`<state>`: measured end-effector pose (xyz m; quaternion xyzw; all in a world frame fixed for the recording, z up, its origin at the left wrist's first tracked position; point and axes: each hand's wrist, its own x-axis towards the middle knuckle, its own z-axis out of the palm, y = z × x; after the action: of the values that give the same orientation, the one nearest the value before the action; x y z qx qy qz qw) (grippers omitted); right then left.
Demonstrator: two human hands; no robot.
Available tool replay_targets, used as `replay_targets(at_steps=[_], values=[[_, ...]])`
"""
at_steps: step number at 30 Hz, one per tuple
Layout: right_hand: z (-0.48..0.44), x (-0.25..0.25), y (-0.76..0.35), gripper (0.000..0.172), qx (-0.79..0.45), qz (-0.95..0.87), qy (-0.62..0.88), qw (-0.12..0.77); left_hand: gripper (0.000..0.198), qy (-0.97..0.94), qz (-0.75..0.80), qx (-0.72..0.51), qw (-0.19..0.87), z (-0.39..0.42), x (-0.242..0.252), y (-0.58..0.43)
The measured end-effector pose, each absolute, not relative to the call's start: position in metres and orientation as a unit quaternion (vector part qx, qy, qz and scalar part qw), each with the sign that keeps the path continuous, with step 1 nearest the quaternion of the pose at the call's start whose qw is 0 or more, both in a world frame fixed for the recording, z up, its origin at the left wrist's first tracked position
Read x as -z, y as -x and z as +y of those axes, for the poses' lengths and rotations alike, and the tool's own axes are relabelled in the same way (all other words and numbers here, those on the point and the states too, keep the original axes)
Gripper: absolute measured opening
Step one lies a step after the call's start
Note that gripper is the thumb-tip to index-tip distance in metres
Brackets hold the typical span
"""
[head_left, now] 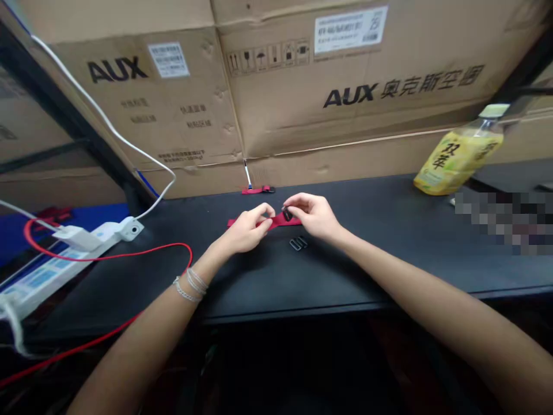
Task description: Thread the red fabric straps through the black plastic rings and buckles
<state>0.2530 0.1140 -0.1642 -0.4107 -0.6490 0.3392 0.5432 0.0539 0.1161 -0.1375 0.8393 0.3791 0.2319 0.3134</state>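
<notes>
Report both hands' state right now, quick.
Left hand: closed, pinching the red strap.
Right hand: closed, pinching a black buckle on the strap.

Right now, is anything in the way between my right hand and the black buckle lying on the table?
Nothing visible does. Your right hand is just beyond the black plastic buckle, which lies on the black tabletop, apart from the red strap.
</notes>
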Motion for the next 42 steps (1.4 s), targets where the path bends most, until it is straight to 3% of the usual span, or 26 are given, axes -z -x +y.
replay_targets(at_steps=[11, 23, 35, 42], values=[[0.11, 0.164, -0.248, 0.017, -0.441, -0.637, 0.376, 0.507, 0.012, -0.848, 0.356, -0.232, 0.318, 0.116, 0.14, -0.054], [0.106, 0.161, -0.248, 0.018, -0.398, -0.648, 0.394, 0.517, 0.014, -0.846, 0.354, -0.252, 0.308, 0.116, 0.143, -0.056], [0.102, 0.158, -0.246, 0.029, -0.449, -0.642, 0.378, 0.494, 0.014, -0.836, 0.392, -0.285, 0.256, 0.121, 0.144, -0.056], [0.1, 0.155, -0.245, 0.025, -0.453, -0.637, 0.382, 0.493, 0.012, -0.838, 0.395, -0.283, 0.251, 0.122, 0.146, -0.055]])
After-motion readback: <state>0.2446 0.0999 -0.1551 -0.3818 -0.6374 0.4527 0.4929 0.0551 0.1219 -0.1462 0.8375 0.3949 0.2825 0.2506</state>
